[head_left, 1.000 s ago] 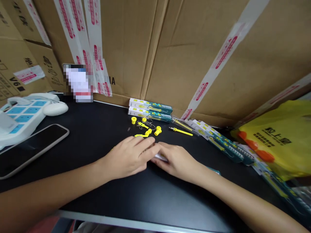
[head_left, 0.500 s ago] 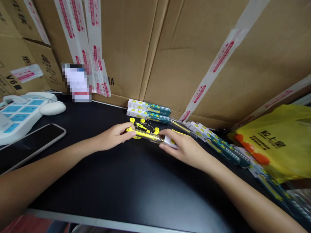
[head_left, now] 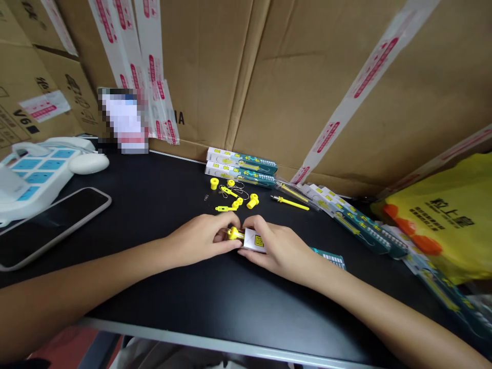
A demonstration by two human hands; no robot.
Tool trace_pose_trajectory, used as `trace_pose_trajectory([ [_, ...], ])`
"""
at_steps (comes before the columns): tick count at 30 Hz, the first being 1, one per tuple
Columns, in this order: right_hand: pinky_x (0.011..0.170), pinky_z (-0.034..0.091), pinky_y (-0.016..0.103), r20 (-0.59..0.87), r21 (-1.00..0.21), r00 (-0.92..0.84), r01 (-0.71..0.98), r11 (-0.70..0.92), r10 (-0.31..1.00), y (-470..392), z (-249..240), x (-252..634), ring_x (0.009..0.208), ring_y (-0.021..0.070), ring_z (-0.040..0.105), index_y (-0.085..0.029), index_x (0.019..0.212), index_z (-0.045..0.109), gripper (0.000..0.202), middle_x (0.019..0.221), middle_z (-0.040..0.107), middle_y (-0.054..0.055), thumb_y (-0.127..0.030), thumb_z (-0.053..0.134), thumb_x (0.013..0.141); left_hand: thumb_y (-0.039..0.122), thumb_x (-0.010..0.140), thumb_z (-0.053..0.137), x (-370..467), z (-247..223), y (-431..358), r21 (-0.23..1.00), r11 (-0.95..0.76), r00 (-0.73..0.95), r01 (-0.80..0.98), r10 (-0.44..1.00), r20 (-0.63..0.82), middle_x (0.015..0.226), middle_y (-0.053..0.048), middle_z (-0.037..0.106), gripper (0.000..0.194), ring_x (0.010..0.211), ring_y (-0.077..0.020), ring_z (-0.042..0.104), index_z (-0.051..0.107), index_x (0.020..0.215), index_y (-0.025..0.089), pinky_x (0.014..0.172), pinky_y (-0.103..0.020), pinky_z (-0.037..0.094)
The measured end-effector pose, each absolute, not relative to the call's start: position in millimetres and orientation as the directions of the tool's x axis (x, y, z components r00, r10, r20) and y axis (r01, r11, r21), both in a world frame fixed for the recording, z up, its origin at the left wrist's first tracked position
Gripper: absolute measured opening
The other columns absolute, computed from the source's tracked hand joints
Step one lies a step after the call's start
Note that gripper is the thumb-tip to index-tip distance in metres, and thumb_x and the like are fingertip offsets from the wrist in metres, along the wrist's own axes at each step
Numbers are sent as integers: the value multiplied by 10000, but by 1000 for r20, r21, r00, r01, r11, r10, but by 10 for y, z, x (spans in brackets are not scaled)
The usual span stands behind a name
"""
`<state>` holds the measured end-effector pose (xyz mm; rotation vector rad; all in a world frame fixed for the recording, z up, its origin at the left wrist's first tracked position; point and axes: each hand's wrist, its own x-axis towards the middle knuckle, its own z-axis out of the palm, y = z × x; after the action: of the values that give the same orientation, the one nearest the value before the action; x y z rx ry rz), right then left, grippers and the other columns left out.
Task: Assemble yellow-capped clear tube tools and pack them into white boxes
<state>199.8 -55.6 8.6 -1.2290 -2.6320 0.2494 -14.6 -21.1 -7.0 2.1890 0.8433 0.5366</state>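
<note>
1. The held box point(head_left: 251, 240) is smooth printed card; the cap point(head_left: 233, 233) at its nine o'clock, plastic.
2. At six o'clock, the tabletop point(head_left: 215, 302) is smooth, half-glossy.
3. At twelve, the carton point(head_left: 307, 77) is matt cardboard.
4. At three, the bag point(head_left: 453, 218) is thin plastic.

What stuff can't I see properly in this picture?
In the head view:
Held box: middle hidden by the right hand.
Yellow-topped piece: far end hidden by the box.
Power strip: cut off by the left edge.
Propped screen: blurred into squares.
Tiny metal piece: too small to make out.
</note>
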Motion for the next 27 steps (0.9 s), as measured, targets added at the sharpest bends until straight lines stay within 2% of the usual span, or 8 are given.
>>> trace_pose_trajectory([
  [3, 613, 456, 280, 145, -236, -602, 749, 619, 785, -524, 97, 2035, 719, 206, 650, -203, 1077, 402, 306, 904, 665, 64, -358, 580, 881, 317, 849, 577, -158, -108, -118, 909, -329, 633, 257, 767, 99, 677, 64, 515, 198, 613, -100, 514, 471, 959, 192, 589, -218, 399],
  [5, 603, 452, 275, 138, -240, -593, 757, 608, 793, -502, 100, 2057, 704, 200, 647, -209, 1071, 405, 299, 895, 665, 54, -358, 580, 881, 300, 852, 571, -164, -126, -71, 940, -280, 638, 193, 764, 97, 723, 39, 547, 146, 668, -100, 539, 504, 889, 176, 646, -228, 432],
  [7, 609, 452, 276, 136, -238, -594, 757, 608, 793, -486, 93, 2068, 707, 198, 647, -209, 1079, 405, 306, 909, 667, 54, -362, 581, 881, 298, 844, 589, -162, -132, -64, 943, -284, 661, 176, 743, 100, 747, 22, 571, 141, 698, -101, 551, 545, 840, 164, 672, -233, 444],
  [10, 618, 448, 274, 147, -232, -613, 741, 629, 776, -490, 64, 2055, 710, 193, 645, -208, 1094, 407, 328, 914, 670, 54, -378, 586, 879, 307, 839, 606, -137, -130, -122, 909, -348, 679, 229, 727, 107, 709, 29, 571, 144, 644, -91, 527, 588, 821, 165, 607, -215, 420],
  [15, 598, 427, 267, 125, -214, -668, 703, 678, 733, -549, 14, 1991, 721, 195, 637, -204, 1024, 440, 263, 868, 665, 50, -389, 570, 890, 205, 832, 582, -80, -120, -222, 842, -441, 680, 311, 722, 128, 677, 47, 560, 62, 562, -65, 477, 586, 779, 171, 528, -191, 371],
  [17, 603, 429, 269, 125, -211, -669, 704, 678, 733, -556, 13, 1986, 732, 198, 638, -202, 1022, 446, 249, 869, 665, 54, -379, 564, 894, 214, 813, 608, -79, -113, -226, 846, -437, 676, 307, 725, 129, 683, 53, 557, 50, 549, -62, 475, 576, 811, 176, 522, -190, 375],
  [22, 614, 444, 258, 156, -286, -604, 730, 621, 782, -505, 96, 2044, 717, 179, 641, -214, 1085, 461, 298, 903, 677, 42, -386, 589, 877, 234, 785, 634, -130, -105, -172, 884, -393, 641, 253, 752, 151, 746, 48, 571, 251, 534, -60, 474, 544, 1015, 192, 522, -197, 401],
  [27, 648, 457, 259, 196, -318, -563, 738, 595, 803, -479, 197, 2102, 765, 182, 654, -217, 1088, 505, 319, 951, 689, 43, -375, 640, 845, 231, 828, 589, -172, -96, -98, 882, -410, 635, 234, 751, 180, 717, 29, 572, 128, 596, -81, 514, 601, 937, 166, 525, -194, 400],
])
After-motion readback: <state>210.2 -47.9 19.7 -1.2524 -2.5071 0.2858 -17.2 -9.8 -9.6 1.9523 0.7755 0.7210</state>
